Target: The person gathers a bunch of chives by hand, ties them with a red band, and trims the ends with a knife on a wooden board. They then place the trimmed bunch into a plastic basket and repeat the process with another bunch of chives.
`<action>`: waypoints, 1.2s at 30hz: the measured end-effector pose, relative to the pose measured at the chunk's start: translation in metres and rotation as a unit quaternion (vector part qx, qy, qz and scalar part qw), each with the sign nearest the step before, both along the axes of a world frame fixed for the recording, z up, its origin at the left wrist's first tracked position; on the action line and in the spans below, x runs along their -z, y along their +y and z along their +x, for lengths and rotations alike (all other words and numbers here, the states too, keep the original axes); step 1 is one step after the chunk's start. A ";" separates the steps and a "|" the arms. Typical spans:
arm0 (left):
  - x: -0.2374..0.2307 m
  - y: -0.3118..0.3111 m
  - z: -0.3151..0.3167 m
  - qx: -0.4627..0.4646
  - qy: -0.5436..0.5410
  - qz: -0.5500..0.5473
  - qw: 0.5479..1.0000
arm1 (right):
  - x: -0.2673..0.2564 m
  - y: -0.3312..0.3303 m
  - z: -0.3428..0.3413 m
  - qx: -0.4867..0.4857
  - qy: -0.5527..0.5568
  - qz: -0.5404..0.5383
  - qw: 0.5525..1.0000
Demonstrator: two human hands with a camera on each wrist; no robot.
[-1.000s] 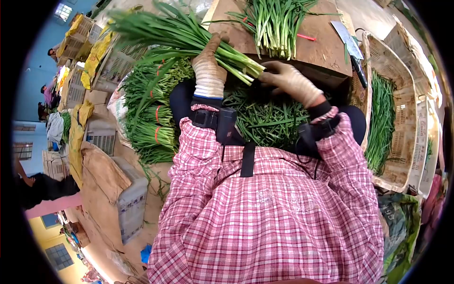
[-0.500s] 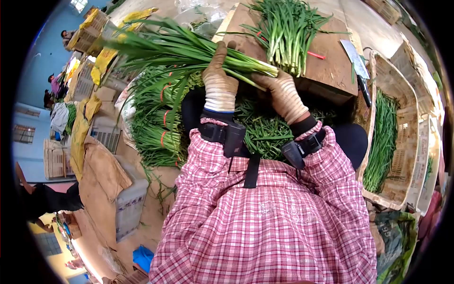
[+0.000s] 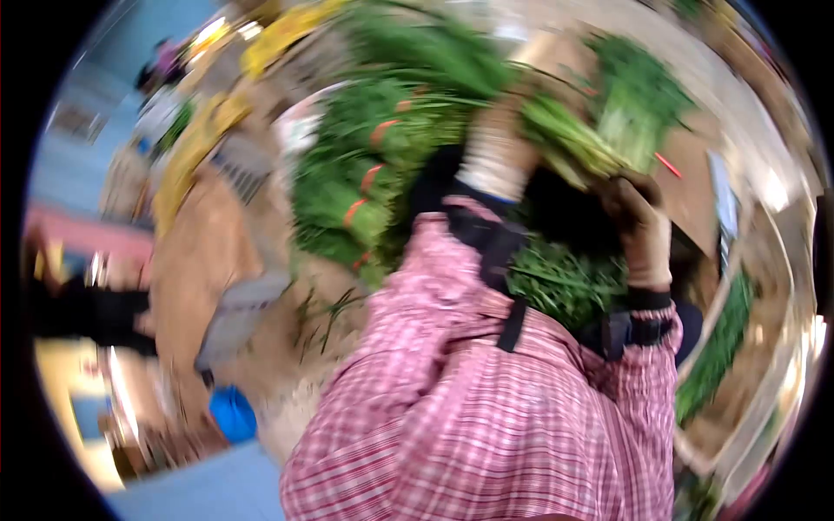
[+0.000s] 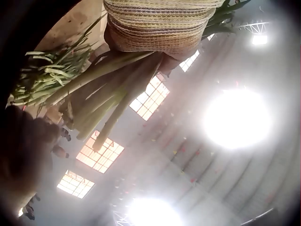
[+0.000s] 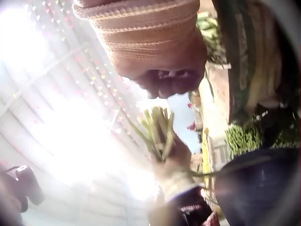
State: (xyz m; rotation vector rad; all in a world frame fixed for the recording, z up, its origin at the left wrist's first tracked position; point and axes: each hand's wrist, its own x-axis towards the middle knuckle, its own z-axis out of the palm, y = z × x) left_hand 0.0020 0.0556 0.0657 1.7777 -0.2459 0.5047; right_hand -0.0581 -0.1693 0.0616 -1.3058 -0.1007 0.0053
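on my feed, the left hand (image 3: 511,122) has its fingers wrapped round a bunch of garlic chives (image 3: 565,135), near the wooden board (image 3: 697,191). the right hand (image 3: 640,213) is bent-fingered just beside the stalk ends (image 5: 161,117); pinching, i cannot tell.

Upper L of my head view I've got a blue wall (image 3: 130,65) w/ a dim window (image 3: 78,122), panes too blurred to count. Lower L, a yellow wall (image 3: 57,378). Sandy-brown floor (image 3: 300,399) L of centre; paler floor (image 3: 738,122) upper R. My L wrist cam looks up: ribbed ceiling (image 4: 221,176) across the R half, gridded windows (image 4: 150,97) running diag. from upper centre to lower L, lg. glaring light (image 4: 237,118) mid-R, another btm centre, bit of truss (image 4: 255,28) upper R. My R wrist view: ceiling washed out, tiny coloured pennants (image 5: 96,75) strung near top, v. strong light on L.
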 end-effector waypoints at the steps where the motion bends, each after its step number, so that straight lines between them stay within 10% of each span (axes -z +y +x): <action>1: 0.021 0.016 0.022 0.137 0.012 -0.302 0.943 | -0.004 -0.014 -0.008 -0.047 0.047 -0.029 0.997; 2: -0.008 0.022 0.007 0.222 0.116 -0.519 0.817 | -0.009 -0.027 -0.013 -0.103 0.089 -0.051 0.989; 4: -0.010 0.023 0.000 0.191 0.088 -0.512 0.833 | 0.024 -0.035 -0.005 -0.078 -0.165 -0.338 0.923; 6: -0.014 0.005 -0.008 0.150 0.109 -0.561 0.807 | -0.001 -0.002 -0.010 -0.037 -0.023 -0.101 0.994; 10: -0.014 -0.004 -0.008 0.202 0.102 -0.591 0.774 | -0.014 0.007 0.004 -0.108 -0.016 -0.069 0.992; 14: -0.013 0.014 -0.003 0.289 0.042 -0.542 0.788 | -0.013 -0.017 0.003 0.007 0.050 0.035 0.998; 23: -0.008 -0.012 -0.009 0.391 0.151 -0.526 0.740 | -0.030 0.014 0.000 0.033 0.000 -0.207 0.978; 28: 0.002 -0.006 0.002 0.249 0.136 -0.540 0.793 | -0.016 -0.024 -0.014 0.052 0.034 -0.227 0.972; 32: 0.000 0.000 0.004 0.317 0.162 -0.486 0.798 | -0.017 -0.041 -0.004 0.051 0.113 -0.268 0.955; 34: -0.005 -0.017 -0.003 0.326 0.189 -0.473 0.797 | -0.024 -0.011 0.007 0.073 -0.236 -0.305 0.920; 36: -0.002 -0.024 -0.001 0.333 0.181 -0.452 0.807 | -0.024 0.005 0.011 0.041 -0.133 -0.260 0.955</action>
